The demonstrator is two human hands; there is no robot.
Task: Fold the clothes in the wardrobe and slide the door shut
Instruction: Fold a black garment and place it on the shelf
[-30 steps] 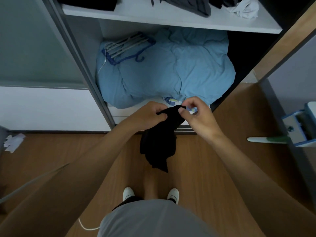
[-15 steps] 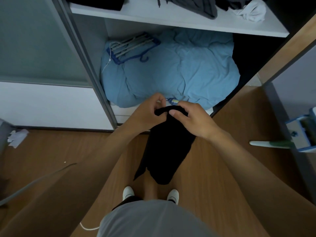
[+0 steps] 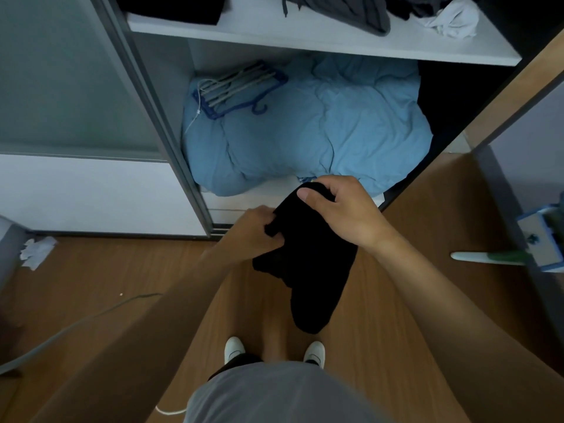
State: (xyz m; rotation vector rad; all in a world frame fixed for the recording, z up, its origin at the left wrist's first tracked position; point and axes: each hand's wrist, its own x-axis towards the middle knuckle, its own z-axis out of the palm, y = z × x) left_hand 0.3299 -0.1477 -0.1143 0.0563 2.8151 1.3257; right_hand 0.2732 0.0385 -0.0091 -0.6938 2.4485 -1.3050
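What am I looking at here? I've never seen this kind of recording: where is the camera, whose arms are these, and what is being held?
There is no machine. One camera sits on a person's head and looks down, so the arms reaching in from below are that person's own. The left hand and the right hand both grip a black garment, which hangs in front of an open wardrobe. Inside, at the bottom, lies a bundle of blue bedding with a few hangers on top. The white shelf above carries dark clothes and a crumpled white cloth. The sliding door stands at the left. Below are the wooden floor and the person's white shoes.
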